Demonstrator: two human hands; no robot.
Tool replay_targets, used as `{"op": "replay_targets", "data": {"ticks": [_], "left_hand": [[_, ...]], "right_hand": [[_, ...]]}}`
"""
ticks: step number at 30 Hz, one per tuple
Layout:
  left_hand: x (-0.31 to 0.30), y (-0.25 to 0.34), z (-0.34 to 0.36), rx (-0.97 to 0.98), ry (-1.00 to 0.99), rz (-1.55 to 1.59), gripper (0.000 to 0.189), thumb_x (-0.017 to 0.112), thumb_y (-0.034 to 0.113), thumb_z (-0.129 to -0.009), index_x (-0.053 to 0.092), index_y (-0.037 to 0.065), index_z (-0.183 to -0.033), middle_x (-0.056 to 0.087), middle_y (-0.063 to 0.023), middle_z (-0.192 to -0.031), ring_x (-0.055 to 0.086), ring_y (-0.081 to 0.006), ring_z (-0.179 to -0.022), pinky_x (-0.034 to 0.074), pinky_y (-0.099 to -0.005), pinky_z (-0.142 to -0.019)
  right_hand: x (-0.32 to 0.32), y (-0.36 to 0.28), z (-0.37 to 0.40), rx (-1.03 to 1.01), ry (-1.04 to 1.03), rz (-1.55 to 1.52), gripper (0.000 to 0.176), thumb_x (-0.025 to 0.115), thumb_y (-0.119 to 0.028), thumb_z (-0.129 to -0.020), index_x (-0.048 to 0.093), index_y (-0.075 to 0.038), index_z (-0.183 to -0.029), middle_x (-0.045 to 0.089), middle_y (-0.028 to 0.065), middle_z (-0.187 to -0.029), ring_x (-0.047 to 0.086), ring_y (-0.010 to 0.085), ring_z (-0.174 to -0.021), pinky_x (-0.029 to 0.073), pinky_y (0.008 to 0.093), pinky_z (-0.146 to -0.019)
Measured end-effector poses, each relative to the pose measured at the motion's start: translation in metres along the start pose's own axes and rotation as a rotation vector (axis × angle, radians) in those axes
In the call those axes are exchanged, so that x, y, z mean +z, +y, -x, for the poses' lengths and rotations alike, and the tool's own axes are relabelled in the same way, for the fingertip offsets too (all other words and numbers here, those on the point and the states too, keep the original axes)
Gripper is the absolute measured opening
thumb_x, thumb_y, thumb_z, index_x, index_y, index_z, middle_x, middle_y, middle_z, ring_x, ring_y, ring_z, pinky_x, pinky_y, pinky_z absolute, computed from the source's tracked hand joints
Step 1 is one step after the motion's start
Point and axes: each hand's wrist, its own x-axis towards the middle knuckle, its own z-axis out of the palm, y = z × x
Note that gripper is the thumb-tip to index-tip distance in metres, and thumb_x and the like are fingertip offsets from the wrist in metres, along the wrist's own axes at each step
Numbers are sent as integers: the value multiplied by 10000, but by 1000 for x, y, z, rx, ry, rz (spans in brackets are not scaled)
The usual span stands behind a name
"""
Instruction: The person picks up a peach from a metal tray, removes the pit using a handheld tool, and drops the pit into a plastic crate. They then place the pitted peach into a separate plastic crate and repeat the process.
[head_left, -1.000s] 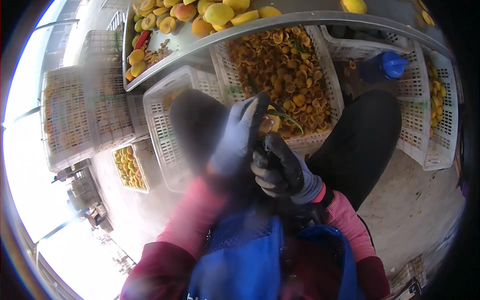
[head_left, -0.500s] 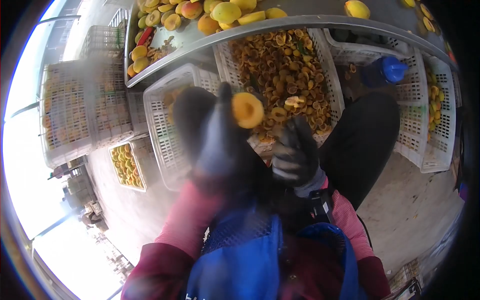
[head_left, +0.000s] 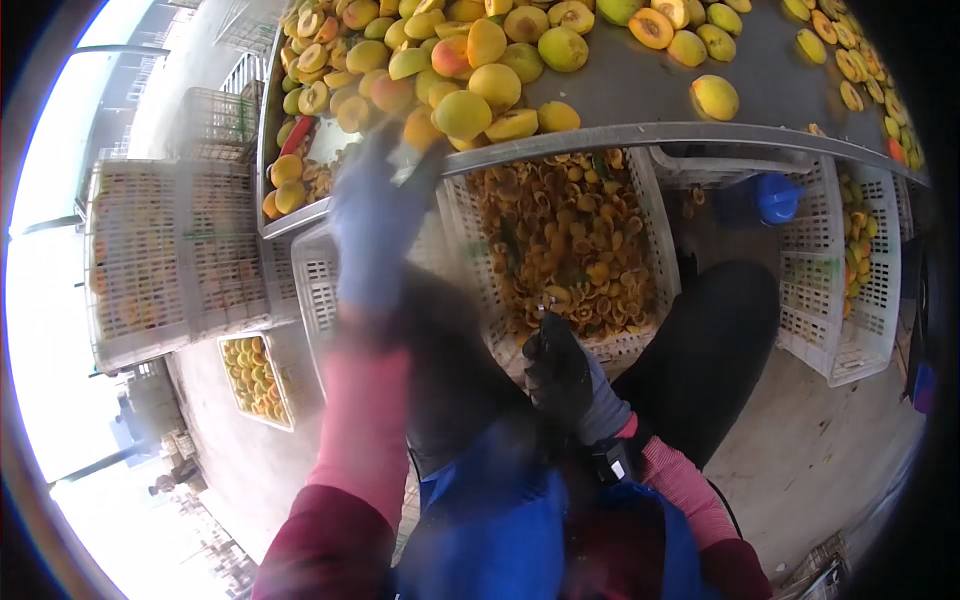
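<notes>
My left hand [head_left: 378, 215], in a grey-and-black glove, is smeared by motion at the near edge of the metal table [head_left: 660, 135]. Its fingers reach the pile of yellow peaches [head_left: 463, 115], and I cannot tell whether it holds one. My right hand [head_left: 562, 375], gloved the same way, is closed around a small tool [head_left: 545, 307] whose short metal tip sticks up past the fingers. Most of the tool is hidden in the fist. Beyond that hand, between my knees, a white crate [head_left: 662, 215] holds brown-orange peach scraps [head_left: 565, 240].
Halved peaches [head_left: 652, 28] lie across the table. A red-handled object [head_left: 297, 135] rests at its left corner. Stacked crates [head_left: 180, 250] stand at left, beside a low crate of fruit [head_left: 255, 375] on the floor. A blue container [head_left: 777, 198] and another crate [head_left: 865, 300] are at right.
My left hand has moved up from above my lap to the table's fruit. The pitted peach half beside it no longer shows. My right hand has lowered slightly, and the view has tilted up.
</notes>
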Motion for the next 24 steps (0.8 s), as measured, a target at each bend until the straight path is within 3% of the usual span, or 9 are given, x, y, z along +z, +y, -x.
{"op": "replay_targets", "data": {"ticks": [4, 7, 9, 12, 14, 18, 19, 21, 24], "left_hand": [[49, 5, -50, 416, -159, -26, 409, 701, 246, -759, 590, 97, -1124, 612, -128, -997, 606, -309, -893, 473, -359, -812], [35, 16, -43, 442, -138, 82, 450, 716, 258, -733, 574, 120, -1137, 590, -144, -1044, 604, -325, -892, 491, -385, -777], [28, 17, -21, 30, -304, 813, 405, 650, 163, -791, 540, 16, -1152, 592, -82, -969, 597, -195, -790, 482, -295, -689], [14, 27, 29, -576, -457, 1206, 358, 570, 150, -857, 519, -7, -1175, 600, -65, -948, 572, -138, -730, 459, -259, -605], [24, 24, 56, 526, -67, 253, 414, 527, 338, -913, 540, 19, -1177, 627, -69, -912, 599, -142, -702, 475, -263, -574], [15, 47, 97, -586, -744, 1067, 380, 476, 355, -938, 531, 6, -1077, 548, -67, -835, 540, -135, -706, 452, -253, -621], [8, 47, 109, -201, -758, 738, 512, 383, 490, -943, 543, 22, -1077, 532, -35, -807, 528, -100, -708, 428, -207, -613], [-3, 58, 115, -474, -844, 935, 469, 423, 449, -943, 536, 18, -1091, 560, -45, -861, 543, -104, -748, 443, -218, -651], [-5, 87, 133, -374, -542, 1010, 427, 434, 393, -953, 527, 8, -1112, 582, -59, -911, 557, -109, -801, 450, -223, -699]], "right_hand": [[-13, -11, -7, 17, -52, 139, 417, 485, -554, -880, 514, -141, -828, 424, -42, -556, 380, 78, -395, 306, 214, -368], [-10, -19, -5, -35, -28, 76, 424, 492, -554, -876, 513, -133, -832, 437, -29, -566, 391, 83, -400, 313, 213, -369], [-5, -27, -1, -105, -57, 72, 398, 502, -510, -885, 527, -113, -882, 455, -18, -582, 406, 86, -407, 323, 214, -369], [-6, -30, 1, -362, -128, 207, 331, 532, -380, -893, 528, -67, -1000, 499, 2, -645, 437, 88, -429, 358, 223, -379], [-3, -33, 3, -541, -173, 190, 297, 553, -249, -885, 508, -37, -1088, 535, 19, -711, 462, 91, -448, 389, 234, -392], [10, -50, 2, -979, -115, 530, 360, 591, -17, -817, 473, -11, -1157, 563, 40, -807, 484, 86, -479, 430, 237, -421], [5, -48, 5, -913, -133, 487, 344, 603, -46, -824, 484, -19, -1146, 566, 37, -809, 496, 87, -513, 436, 231, -451], [0, -47, 16, -780, -159, 397, 317, 626, -103, -838, 506, -36, -1123, 571, 33, -813, 521, 90, -582, 447, 219, -509], [10, -55, 49, -390, -206, 107, 300, 645, -150, -850, 531, -48, -1108, 598, 19, -888, 560, 68, -733, 452, 181, -606]]}}
